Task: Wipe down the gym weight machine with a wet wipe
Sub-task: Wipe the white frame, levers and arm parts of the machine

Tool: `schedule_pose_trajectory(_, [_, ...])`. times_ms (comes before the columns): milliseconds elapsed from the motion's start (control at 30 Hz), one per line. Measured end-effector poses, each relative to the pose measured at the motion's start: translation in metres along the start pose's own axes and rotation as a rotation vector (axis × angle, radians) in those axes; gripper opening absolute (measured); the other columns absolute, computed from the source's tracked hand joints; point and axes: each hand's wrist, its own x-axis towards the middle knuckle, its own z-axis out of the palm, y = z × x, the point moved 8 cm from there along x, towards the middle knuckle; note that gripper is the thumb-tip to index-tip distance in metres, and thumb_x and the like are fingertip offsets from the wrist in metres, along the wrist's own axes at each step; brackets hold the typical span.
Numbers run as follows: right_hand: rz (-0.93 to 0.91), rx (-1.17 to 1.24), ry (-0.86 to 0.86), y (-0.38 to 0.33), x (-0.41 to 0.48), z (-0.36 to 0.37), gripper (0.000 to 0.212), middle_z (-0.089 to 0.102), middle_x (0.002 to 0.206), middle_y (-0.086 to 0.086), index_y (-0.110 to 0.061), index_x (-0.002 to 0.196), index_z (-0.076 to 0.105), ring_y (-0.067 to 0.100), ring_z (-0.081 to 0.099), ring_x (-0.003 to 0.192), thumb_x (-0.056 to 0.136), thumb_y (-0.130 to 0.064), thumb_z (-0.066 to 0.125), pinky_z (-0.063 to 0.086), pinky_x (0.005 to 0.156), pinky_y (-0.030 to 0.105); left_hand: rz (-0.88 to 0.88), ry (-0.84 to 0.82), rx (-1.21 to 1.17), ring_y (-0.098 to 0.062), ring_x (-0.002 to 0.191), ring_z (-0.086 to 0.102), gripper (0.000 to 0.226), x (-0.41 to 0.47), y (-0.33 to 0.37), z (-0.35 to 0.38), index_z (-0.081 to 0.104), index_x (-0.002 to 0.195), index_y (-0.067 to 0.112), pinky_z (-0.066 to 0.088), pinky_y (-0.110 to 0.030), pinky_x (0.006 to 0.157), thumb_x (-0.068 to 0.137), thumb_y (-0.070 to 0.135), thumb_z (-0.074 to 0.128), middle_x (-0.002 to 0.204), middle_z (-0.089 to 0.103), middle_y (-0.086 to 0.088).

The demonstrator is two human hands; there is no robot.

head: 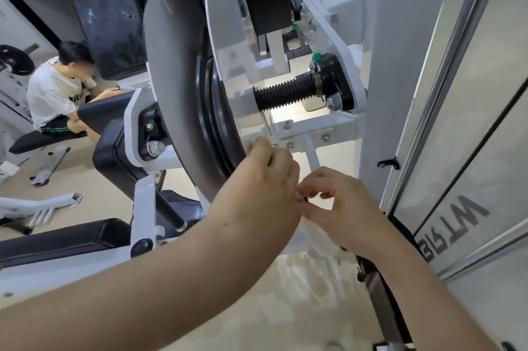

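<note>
Gym floor, pale and crowded with benches: the white weight machine rises just beyond your hands, its curved guard above your left hand. That hand meets your right hand fingertip to fingertip, fingers curled; what they pinch, if anything, cannot be told. Left of your left arm, a person sits on a bench.

Left hand and right hand touched at 5 o'clock off black pulley wheel, fingers curled (held item unclear); seated person at 9 o'clock.
</note>
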Motion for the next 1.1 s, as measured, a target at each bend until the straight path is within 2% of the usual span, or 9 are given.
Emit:
schedule_pose_trajectory(67, [0.063,0.029,0.131,-0.014,0.014,-0.003,0.010,0.068,0.081,-0.007,-0.024,0.083,0.075,0.007,0.061,0.077,0.083,-0.014,0.075,0.048,0.070,0.016,-0.066,0.133,-0.045,-0.034,0.102,0.034,0.041,-0.006,-0.003,-0.003,0.056,0.109,0.004,0.031,-0.053,0.101,0.090,0.007,0.019,0.114,0.041,-0.022])
schedule_pose_trajectory(167, [0.189,0.633,0.302,0.002,0.013,-0.002,0.009,0.071,0.076,0.000,-0.014,0.088,0.072,0.012,0.064,0.072,0.088,-0.006,0.068,0.052,0.072,0.023,-0.121,0.307,-0.058,-0.030,0.083,0.046,0.051,-0.015,-0.005,-0.005,0.069,0.073,0.010,0.046,-0.045,0.084,0.077,0.005,0.019,0.085,0.055,-0.013])
schedule_pose_trajectory(300, [0.151,1.042,0.173,-0.021,0.014,0.031,0.023,0.067,0.092,0.022,-0.006,0.101,0.071,0.023,0.062,0.084,0.090,-0.019,0.055,0.049,0.086,0.037,-0.127,0.373,-0.090,-0.031,0.089,0.045,0.039,-0.020,0.004,-0.006,0.074,0.082,0.003,0.033,-0.046,0.098,0.081,0.009,0.035,0.089,0.064,-0.016])
schedule_pose_trajectory(400, [0.093,0.972,0.077,-0.032,0.004,0.048,0.040,0.054,0.122,0.038,-0.011,0.127,0.063,0.037,0.057,0.114,0.105,-0.030,0.036,0.041,0.106,0.042,-0.138,0.409,-0.066,-0.036,0.098,0.057,0.050,-0.032,0.001,-0.004,0.075,0.091,0.002,0.023,-0.051,0.111,0.084,0.012,0.027,0.097,0.067,-0.017])
schedule_pose_trajectory(500, [0.032,0.685,0.022,-0.046,0.002,0.060,0.037,0.057,0.134,-0.008,-0.027,0.135,0.048,-0.015,0.050,0.118,0.108,-0.034,0.025,0.037,0.103,0.009,-0.214,0.611,-0.203,-0.034,0.111,0.059,0.043,-0.058,-0.036,-0.016,0.069,0.104,0.002,0.023,-0.047,0.117,0.091,0.013,0.030,0.108,0.065,-0.015])
schedule_pose_trajectory(567, [-0.038,0.611,0.038,-0.065,0.022,0.051,0.043,0.047,0.140,-0.015,-0.024,0.143,0.037,-0.017,0.046,0.120,0.104,-0.039,0.027,0.035,0.100,0.004,-0.243,0.772,-0.313,-0.033,0.118,0.057,0.038,-0.075,-0.068,-0.025,0.068,0.108,0.005,0.026,-0.047,0.117,0.092,0.020,0.037,0.118,0.065,-0.013])
schedule_pose_trajectory(667, [-0.199,0.588,0.054,-0.103,0.050,0.039,0.052,0.026,0.158,-0.014,-0.034,0.152,0.014,-0.003,0.023,0.144,0.103,-0.044,0.024,0.021,0.120,0.026,-0.381,0.823,-0.394,-0.034,0.129,0.049,0.041,-0.079,-0.120,-0.027,0.067,0.116,0.009,0.028,-0.052,0.115,0.097,0.033,0.040,0.132,0.058,-0.015])
schedule_pose_trajectory(833, [-0.267,0.542,0.070,-0.118,0.037,0.039,0.047,0.030,0.131,-0.056,-0.040,0.144,0.019,-0.028,0.021,0.129,0.098,-0.043,0.028,0.019,0.102,-0.003,-0.528,0.690,-0.543,-0.023,0.145,0.029,0.064,-0.056,-0.171,-0.020,0.044,0.145,0.021,0.024,-0.041,0.116,0.094,0.055,0.027,0.157,0.033,-0.005])
schedule_pose_trajectory(1100, [-0.089,0.405,0.088,-0.128,0.174,0.001,0.045,0.059,0.130,-0.011,-0.028,0.132,0.054,0.001,0.050,0.123,0.106,-0.045,0.022,0.035,0.114,0.041,-0.412,0.631,-0.826,0.000,0.145,0.015,0.060,-0.014,-0.216,-0.025,0.056,0.133,0.036,0.015,-0.021,0.110,0.083,0.046,0.024,0.157,0.030,0.011])
